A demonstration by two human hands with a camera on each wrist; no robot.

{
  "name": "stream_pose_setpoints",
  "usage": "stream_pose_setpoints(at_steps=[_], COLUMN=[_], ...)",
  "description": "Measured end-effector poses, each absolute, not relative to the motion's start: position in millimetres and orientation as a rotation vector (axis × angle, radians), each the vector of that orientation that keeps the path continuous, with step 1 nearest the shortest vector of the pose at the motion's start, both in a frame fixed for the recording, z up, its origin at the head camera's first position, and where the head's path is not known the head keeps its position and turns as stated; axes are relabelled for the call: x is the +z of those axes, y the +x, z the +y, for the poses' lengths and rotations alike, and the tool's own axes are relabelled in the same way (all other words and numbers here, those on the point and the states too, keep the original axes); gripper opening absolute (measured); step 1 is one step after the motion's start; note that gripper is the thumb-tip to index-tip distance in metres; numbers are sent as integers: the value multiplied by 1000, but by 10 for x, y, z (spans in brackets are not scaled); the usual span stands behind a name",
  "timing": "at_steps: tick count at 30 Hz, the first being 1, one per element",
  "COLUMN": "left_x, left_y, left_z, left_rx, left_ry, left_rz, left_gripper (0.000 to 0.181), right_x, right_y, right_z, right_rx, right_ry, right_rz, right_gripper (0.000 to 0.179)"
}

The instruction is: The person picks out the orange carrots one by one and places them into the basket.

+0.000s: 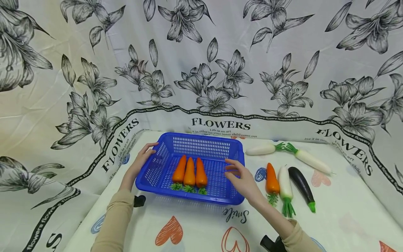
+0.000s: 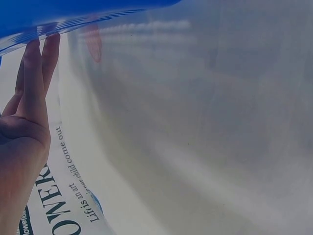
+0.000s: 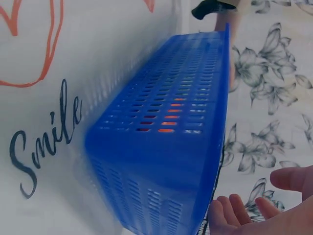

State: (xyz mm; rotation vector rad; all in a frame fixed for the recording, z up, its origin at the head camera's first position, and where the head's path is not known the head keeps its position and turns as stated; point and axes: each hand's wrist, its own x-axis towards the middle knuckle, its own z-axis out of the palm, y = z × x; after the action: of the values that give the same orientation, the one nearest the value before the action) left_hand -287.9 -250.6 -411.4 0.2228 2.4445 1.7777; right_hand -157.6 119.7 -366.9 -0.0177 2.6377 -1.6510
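A blue plastic basket [image 1: 201, 200] holds three carrots [image 1: 189, 171] lying side by side, their green tops toward me. My left hand [image 1: 143, 156] is at the basket's left rim, its fingertips right at the edge. In the left wrist view the fingers [image 2: 34, 73] are nearly straight and reach up to the underside of the blue rim. My right hand [image 1: 242, 180] hovers by the basket's right side with loosely bent fingers, nothing between them. In the right wrist view the fingertips [image 3: 237, 208] appear beside the basket's rim.
Right of the basket lie another carrot [image 1: 272, 179], a white radish [image 1: 285, 183] and a dark eggplant [image 1: 301, 187]. Two more white radishes, one left [image 1: 260, 149] and one right [image 1: 313, 161], lie behind them. A flower-printed curtain [image 1: 217, 84] hangs behind the table.
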Motion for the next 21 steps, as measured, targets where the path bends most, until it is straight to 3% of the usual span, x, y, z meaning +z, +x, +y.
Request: stream_pose_setpoints(at_steps=[12, 21], left_x=[-4128, -4341], left_y=[-2873, -3031], left_z=[-2521, -2599], left_rx=[1796, 1776], left_ry=[214, 220], left_rz=[2428, 2474], left_gripper=[44, 44], right_x=[-3753, -3882], right_y=[-1592, -1621], right_z=[1418, 1667], right_rx=[-1718, -1670], right_ry=[49, 74], right_rz=[2764, 2888], right_gripper=[41, 42])
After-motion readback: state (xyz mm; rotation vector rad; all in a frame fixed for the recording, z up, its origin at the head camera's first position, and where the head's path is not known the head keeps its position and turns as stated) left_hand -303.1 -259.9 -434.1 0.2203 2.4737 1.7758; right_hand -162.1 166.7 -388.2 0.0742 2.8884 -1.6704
